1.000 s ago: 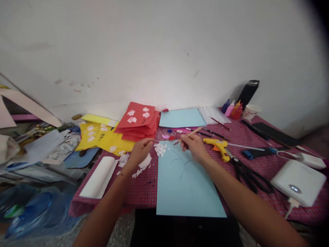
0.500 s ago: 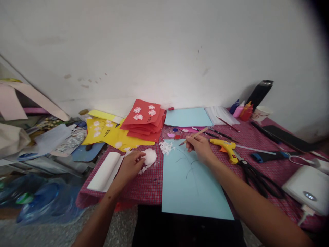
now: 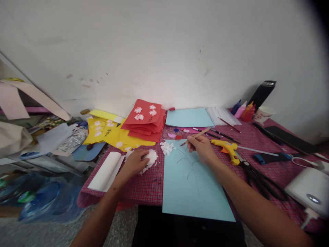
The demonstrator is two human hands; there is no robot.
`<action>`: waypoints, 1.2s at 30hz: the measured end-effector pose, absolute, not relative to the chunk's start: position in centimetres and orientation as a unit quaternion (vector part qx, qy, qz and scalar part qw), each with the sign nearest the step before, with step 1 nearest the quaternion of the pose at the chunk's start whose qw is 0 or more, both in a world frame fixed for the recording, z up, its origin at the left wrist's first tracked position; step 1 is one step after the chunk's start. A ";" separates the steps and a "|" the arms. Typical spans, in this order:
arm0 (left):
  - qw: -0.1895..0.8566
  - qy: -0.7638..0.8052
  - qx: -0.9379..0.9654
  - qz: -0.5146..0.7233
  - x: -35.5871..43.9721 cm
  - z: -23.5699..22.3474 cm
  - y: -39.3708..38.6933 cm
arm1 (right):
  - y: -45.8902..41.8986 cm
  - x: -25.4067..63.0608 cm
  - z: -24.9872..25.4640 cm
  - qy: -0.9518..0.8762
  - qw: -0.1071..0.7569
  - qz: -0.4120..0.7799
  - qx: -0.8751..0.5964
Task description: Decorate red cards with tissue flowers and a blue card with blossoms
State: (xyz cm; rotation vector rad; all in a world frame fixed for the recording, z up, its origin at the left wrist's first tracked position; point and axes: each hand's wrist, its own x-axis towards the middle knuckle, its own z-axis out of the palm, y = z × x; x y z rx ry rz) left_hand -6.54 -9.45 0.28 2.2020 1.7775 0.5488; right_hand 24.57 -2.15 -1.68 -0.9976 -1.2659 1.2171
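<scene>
A light blue sheet [image 3: 191, 185] with thin pencil branch lines lies on the red checked tablecloth [image 3: 144, 187] in front of me. My right hand [image 3: 202, 148] is closed on a wooden pencil [image 3: 196, 135], its tip at the sheet's top edge. My left hand [image 3: 135, 163] rests left of the sheet, fingers curled on a wad of white tissue [image 3: 151, 157]. A small heap of torn white bits [image 3: 167, 147] lies between the hands.
Red cards [image 3: 145, 118] and yellow cards [image 3: 108, 133] with white flowers lie behind, by another blue sheet [image 3: 189, 117]. A yellow glue gun [image 3: 227, 148], black scissors [image 3: 259, 178], glue bottles [image 3: 244, 109], a black flask [image 3: 262, 93] and a white power bank [image 3: 308, 192] are to the right. A white roll [image 3: 105, 171] lies left.
My left hand drew back from the torn bits toward me and closed on the white tissue wad. The right hand with the pencil hardly moved. The view shifted slightly left.
</scene>
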 end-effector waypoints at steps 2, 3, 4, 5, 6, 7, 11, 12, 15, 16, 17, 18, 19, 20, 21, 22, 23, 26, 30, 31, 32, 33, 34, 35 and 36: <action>0.140 0.616 0.752 0.190 -6.6 0.5 -9.4 | -2.1 24.5 -1.7 -0.531 0.531 0.513 -0.416; 0.146 0.618 0.749 0.188 -6.6 0.6 -9.4 | -2.1 24.5 -1.7 -0.532 0.530 0.514 -0.415; 0.151 0.619 0.747 0.187 -6.6 0.6 -9.4 | -2.1 24.5 -1.7 -0.533 0.530 0.513 -0.415; 0.157 0.619 0.747 0.187 -6.6 0.7 -9.4 | -2.2 24.5 -1.7 -0.532 0.531 0.513 -0.414; 0.164 0.617 0.746 0.189 -6.7 0.7 -9.3 | -2.2 24.5 -1.7 -0.531 0.532 0.514 -0.414; 0.171 0.614 0.746 0.193 -6.7 0.7 -9.3 | -2.2 24.4 -1.6 -0.530 0.533 0.515 -0.413; 0.185 0.615 0.737 0.211 -6.7 0.6 -9.1 | -2.3 24.5 -1.5 -0.529 0.531 0.517 -0.413; 0.180 0.619 0.735 0.210 -6.7 0.5 -9.0 | -2.3 24.5 -1.5 -0.530 0.530 0.516 -0.415; 0.168 0.627 0.735 0.196 -6.7 0.4 -8.8 | -2.3 24.5 -1.5 -0.529 0.531 0.514 -0.416; 0.169 0.628 0.734 0.194 -6.7 0.5 -8.8 | -2.3 24.5 -1.5 -0.529 0.531 0.515 -0.415; 0.174 0.628 0.733 0.196 -6.7 0.5 -8.9 | -2.3 24.5 -1.5 -0.529 0.532 0.514 -0.415; 0.181 0.627 0.731 0.200 -6.7 0.6 -8.9 | -2.3 24.4 -1.5 -0.529 0.532 0.515 -0.414; 0.191 0.623 0.730 0.204 -6.7 0.7 -9.0 | -2.3 24.4 -1.5 -0.530 0.531 0.515 -0.414; 0.200 0.619 0.731 0.207 -6.7 0.9 -9.0 | -2.3 24.4 -1.5 -0.532 0.531 0.513 -0.415; 0.207 0.615 0.732 0.210 -6.7 1.0 -9.1 | -2.3 24.4 -1.5 -0.533 0.530 0.513 -0.415; 0.213 0.612 0.732 0.211 -6.7 1.1 -9.1 | -2.3 24.4 -1.5 -0.534 0.529 0.512 -0.415; 0.214 0.611 0.733 0.211 -6.7 1.1 -9.1 | -2.3 24.4 -1.6 -0.535 0.528 0.513 -0.415; 0.188 0.615 0.736 0.210 -6.6 1.3 -9.1 | -2.2 24.4 -1.7 -0.535 0.527 0.513 -0.416; 0.171 0.611 0.746 0.201 -6.3 1.4 -9.1 | -2.1 24.5 -1.9 -0.536 0.528 0.512 -0.414; 0.173 0.612 0.745 0.199 -6.2 1.3 -9.1 | -2.1 24.5 -1.9 -0.536 0.527 0.513 -0.414; 0.174 0.615 0.743 0.197 -6.2 1.2 -9.1 | -2.1 24.5 -1.9 -0.536 0.527 0.513 -0.415; 0.172 0.619 0.741 0.196 -6.2 1.1 -9.1 | -2.1 24.5 -1.9 -0.535 0.526 0.514 -0.416; 0.170 0.621 0.740 0.194 -6.2 1.0 -9.0 | -2.2 24.5 -1.8 -0.534 0.526 0.514 -0.417; 0.168 0.623 0.739 0.194 -6.2 0.9 -9.0 | -2.2 24.4 -1.8 -0.534 0.525 0.514 -0.417; 0.167 0.624 0.739 0.194 -6.3 0.8 -8.9 | -2.3 24.4 -1.7 -0.535 0.525 0.513 -0.418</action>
